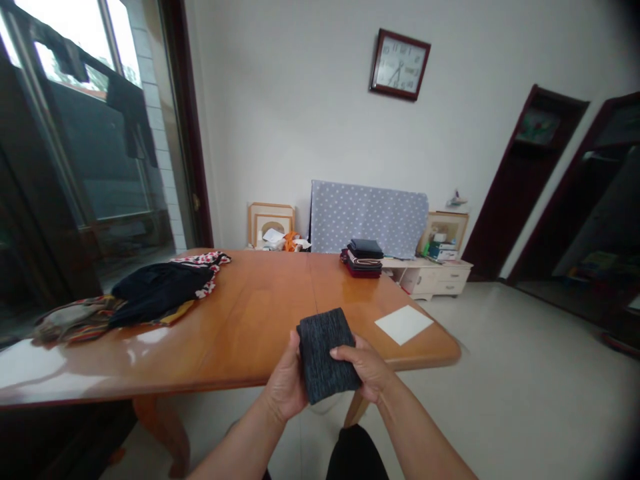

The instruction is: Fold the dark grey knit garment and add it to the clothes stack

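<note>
Between my two hands is a folded piece of dark blue-grey, streaked cloth [327,357], a compact square held up in front of the table's near edge. My left hand [289,377] grips its left side, with the thumb along the edge and the fingers hidden underneath. On the right side, my right hand [369,365] clasps it with the thumb pressed on top. What kind of garment it is cannot be made out. Farther back on the table stands a neat stack of folded clothes [364,259] in dark, red and striped colours.
A wooden table [260,293] spreads before me. Loose clothes [160,290] lie heaped at its left, and a white sheet [404,324] lies near its right corner. Behind stand a white cabinet [440,280] and something draped with a blue dotted cloth [367,217]. A clock [400,65] hangs above.
</note>
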Demonstrator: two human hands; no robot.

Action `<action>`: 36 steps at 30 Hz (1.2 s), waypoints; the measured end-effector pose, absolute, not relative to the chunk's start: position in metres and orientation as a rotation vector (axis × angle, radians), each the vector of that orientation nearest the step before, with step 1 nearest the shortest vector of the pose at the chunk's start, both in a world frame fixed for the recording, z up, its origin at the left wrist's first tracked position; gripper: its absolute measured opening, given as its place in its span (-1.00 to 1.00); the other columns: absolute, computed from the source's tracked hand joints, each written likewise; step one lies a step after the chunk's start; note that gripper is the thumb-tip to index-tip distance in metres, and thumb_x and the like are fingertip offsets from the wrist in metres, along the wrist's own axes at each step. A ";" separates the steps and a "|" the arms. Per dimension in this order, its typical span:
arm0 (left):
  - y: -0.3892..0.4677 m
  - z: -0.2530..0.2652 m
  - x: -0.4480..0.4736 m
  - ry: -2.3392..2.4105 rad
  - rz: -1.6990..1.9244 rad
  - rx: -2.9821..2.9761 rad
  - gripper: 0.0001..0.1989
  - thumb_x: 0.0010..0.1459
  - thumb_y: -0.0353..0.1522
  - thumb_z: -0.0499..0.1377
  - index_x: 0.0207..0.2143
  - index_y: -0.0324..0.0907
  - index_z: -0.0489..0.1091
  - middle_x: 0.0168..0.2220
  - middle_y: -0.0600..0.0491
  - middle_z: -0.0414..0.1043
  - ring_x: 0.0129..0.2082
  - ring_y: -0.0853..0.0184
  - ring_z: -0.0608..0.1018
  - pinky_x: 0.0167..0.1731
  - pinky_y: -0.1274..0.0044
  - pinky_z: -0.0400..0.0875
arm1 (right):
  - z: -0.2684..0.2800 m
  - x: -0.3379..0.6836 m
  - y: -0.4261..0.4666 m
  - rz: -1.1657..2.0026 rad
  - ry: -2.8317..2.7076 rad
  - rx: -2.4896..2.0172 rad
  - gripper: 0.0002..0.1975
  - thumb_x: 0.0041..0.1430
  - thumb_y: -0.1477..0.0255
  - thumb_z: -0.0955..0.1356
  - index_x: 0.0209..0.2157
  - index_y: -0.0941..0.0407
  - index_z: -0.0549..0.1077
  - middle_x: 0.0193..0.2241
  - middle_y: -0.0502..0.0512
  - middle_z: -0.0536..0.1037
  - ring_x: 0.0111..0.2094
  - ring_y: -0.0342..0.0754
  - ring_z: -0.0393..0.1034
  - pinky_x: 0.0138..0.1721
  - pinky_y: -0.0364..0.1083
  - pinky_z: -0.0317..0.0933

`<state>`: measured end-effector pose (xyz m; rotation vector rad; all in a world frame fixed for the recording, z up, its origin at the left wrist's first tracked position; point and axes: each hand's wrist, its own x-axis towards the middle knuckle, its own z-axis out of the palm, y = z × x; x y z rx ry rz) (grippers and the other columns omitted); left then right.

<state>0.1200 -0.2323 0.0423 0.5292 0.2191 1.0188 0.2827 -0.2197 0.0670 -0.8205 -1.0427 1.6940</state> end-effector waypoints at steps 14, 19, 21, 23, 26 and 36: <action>-0.305 0.080 0.123 0.512 1.229 0.936 -0.54 0.04 -0.35 0.38 0.00 -0.26 0.43 -0.11 -0.15 0.55 -0.15 0.15 0.58 -0.06 0.31 0.44 | 0.075 0.295 -0.282 1.544 -1.319 -0.726 -0.45 -0.05 0.45 0.51 0.03 0.11 0.43 -0.13 0.09 0.57 -0.06 0.09 0.42 0.05 0.08 0.23; -0.319 0.087 0.115 0.607 1.263 1.087 -0.58 0.04 -0.31 0.38 -0.05 -0.22 0.44 -0.15 -0.06 0.55 -0.20 0.22 0.56 -0.12 0.37 0.44 | 0.097 0.305 -0.297 1.448 -1.496 -0.667 -0.45 0.00 0.38 0.52 0.05 0.08 0.41 -0.02 0.12 0.52 0.05 0.10 0.35 0.15 0.10 0.15; -0.324 0.089 0.111 0.656 1.265 1.179 -0.58 0.03 -0.29 0.39 -0.06 -0.21 0.45 -0.17 -0.03 0.55 -0.22 0.25 0.55 -0.15 0.42 0.43 | 0.108 0.310 -0.305 1.420 -1.555 -0.646 -0.39 0.02 0.37 0.51 0.12 0.05 0.35 0.05 0.13 0.47 0.11 0.09 0.32 0.18 0.10 0.13; -0.328 0.091 0.107 0.689 1.252 1.274 -0.58 0.03 -0.28 0.38 -0.06 -0.20 0.46 -0.17 -0.02 0.54 -0.21 0.26 0.53 -0.16 0.45 0.42 | 0.117 0.315 -0.310 1.352 -1.610 -0.673 -0.31 0.05 0.37 0.51 0.20 -0.01 0.26 0.13 0.14 0.39 0.15 0.07 0.29 0.19 0.09 0.11; -0.331 0.094 0.103 0.716 1.241 1.353 -0.59 0.05 -0.27 0.37 -0.05 -0.20 0.46 -0.16 -0.02 0.53 -0.19 0.25 0.52 -0.15 0.45 0.40 | 0.125 0.317 -0.316 1.159 -1.710 -0.716 -0.32 0.08 0.40 0.48 0.21 -0.05 0.23 0.19 0.16 0.32 0.17 0.05 0.26 0.17 0.09 0.14; -0.333 0.098 0.101 0.732 1.277 1.402 -0.61 0.09 -0.26 0.33 -0.04 -0.19 0.46 -0.16 -0.03 0.54 -0.19 0.21 0.52 -0.17 0.47 0.40 | 0.139 0.316 -0.321 0.564 -2.015 -0.850 -0.80 0.06 0.42 0.44 -0.24 0.04 0.43 0.16 0.17 0.32 0.19 0.08 0.23 0.16 0.09 0.12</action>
